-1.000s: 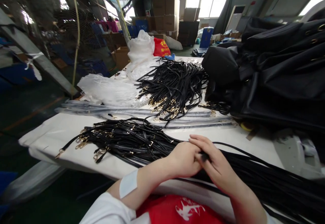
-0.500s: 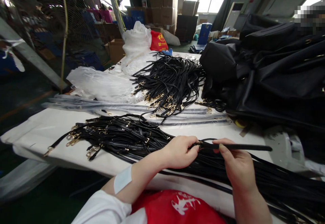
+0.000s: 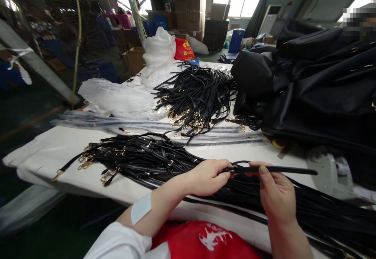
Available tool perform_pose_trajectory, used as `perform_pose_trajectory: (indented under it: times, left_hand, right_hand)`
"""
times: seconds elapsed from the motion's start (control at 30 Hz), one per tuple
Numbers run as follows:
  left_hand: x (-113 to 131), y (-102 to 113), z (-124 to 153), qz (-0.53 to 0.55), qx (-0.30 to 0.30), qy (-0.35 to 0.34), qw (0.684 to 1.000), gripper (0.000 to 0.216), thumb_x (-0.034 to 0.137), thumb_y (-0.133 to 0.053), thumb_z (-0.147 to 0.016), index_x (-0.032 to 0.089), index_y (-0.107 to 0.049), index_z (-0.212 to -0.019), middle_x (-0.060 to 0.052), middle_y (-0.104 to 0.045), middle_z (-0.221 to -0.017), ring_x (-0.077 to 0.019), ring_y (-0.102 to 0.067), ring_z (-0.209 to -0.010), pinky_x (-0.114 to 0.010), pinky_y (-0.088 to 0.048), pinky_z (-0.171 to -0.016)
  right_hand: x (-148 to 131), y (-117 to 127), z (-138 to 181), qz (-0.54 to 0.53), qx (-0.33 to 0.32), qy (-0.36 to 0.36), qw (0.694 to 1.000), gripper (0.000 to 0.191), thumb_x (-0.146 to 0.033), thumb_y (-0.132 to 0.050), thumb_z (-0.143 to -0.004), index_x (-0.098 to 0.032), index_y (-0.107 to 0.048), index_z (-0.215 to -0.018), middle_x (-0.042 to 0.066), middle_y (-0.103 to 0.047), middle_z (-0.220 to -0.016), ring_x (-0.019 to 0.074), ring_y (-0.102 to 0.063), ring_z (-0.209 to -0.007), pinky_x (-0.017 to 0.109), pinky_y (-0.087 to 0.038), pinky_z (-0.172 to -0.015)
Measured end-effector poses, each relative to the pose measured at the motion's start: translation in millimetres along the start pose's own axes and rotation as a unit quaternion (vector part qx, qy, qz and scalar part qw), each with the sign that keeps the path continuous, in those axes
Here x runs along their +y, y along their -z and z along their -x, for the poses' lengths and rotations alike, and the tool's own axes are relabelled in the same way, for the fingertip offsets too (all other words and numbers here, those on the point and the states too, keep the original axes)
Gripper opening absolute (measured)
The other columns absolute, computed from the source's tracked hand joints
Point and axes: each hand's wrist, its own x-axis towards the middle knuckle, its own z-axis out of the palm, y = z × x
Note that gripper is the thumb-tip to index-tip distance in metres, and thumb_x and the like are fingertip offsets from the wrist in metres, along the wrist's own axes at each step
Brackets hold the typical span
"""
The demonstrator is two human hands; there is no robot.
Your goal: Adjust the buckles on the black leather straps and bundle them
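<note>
Near the front edge of the counter, a strap runs left to right: left fingers pinch it by the metal fitting, right fingers grip farther along, nearer the tip pointing right.

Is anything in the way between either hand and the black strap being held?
Nothing visible: the left hand grips the strap beside a gold fitting, and the right hand pinches it farther along.

Near-left black straps are showing gold clasps.
The near red garment is bearing white print; the far red bag is showing, seemingly, yellow.
</note>
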Motion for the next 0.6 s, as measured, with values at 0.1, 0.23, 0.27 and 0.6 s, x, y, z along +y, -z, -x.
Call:
perform_pose_trajectory:
  times: [0.1,0.23,0.27,0.6]
  left_hand:
    - [-1.5,-3.0,-1.6,-0.004,0.022,-0.003,1.0,0.024,0.032,-0.045,-0.094,0.018,-0.064,-0.096,-0.003,-0.066,-0.082,-0.0166,-0.057,-0.074,-0.025,-0.045,-0.069]
    - [-3.5,-9.1,-3.6,-0.011,0.062,-0.008,0.998,0.028,0.037,-0.048,-0.093,0.017,-0.064,-0.083,0.002,-0.055,-0.067,-0.0125,-0.047,-0.063,-0.023,-0.036,-0.059]
    - [-3.8,-10.6,-3.8,-0.008,0.074,-0.008,0.997,0.029,0.038,-0.05,-0.092,0.016,-0.063,-0.079,0.003,-0.052,-0.064,-0.0116,-0.045,-0.061,-0.023,-0.034,-0.058]
    - [-1.4,-5.1,-0.7,0.088,0.067,-0.028,0.993,0.018,0.022,-0.047,-0.085,0.016,-0.064,-0.085,0.0,-0.06,-0.072,-0.0134,-0.053,-0.067,-0.023,-0.04,-0.063]
  right_hand:
    - [-1.8,-1.9,0.5,-0.029,0.024,-0.003,0.999,0.026,-0.042,-0.066,-0.091,-0.018,-0.076,-0.094,0.008,-0.077,-0.092,0.0227,-0.072,-0.076,0.035,-0.057,-0.072]
    - [-5.7,-6.6,0.6,-0.093,0.008,-0.044,0.995,0.024,-0.041,-0.066,-0.092,-0.018,-0.074,-0.097,0.005,-0.077,-0.086,0.02,-0.072,-0.07,0.032,-0.059,-0.068]
    - [-6.5,-8.0,0.5,-0.103,0.004,-0.052,0.993,0.025,-0.042,-0.066,-0.092,-0.018,-0.074,-0.096,0.005,-0.077,-0.084,0.0192,-0.072,-0.068,0.031,-0.059,-0.067]
    - [-9.3,-11.7,-3.0,-0.146,0.012,-0.078,0.986,0.028,-0.046,-0.068,-0.09,-0.018,-0.074,-0.092,0.004,-0.077,-0.073,0.0173,-0.072,-0.062,0.028,-0.059,-0.062]
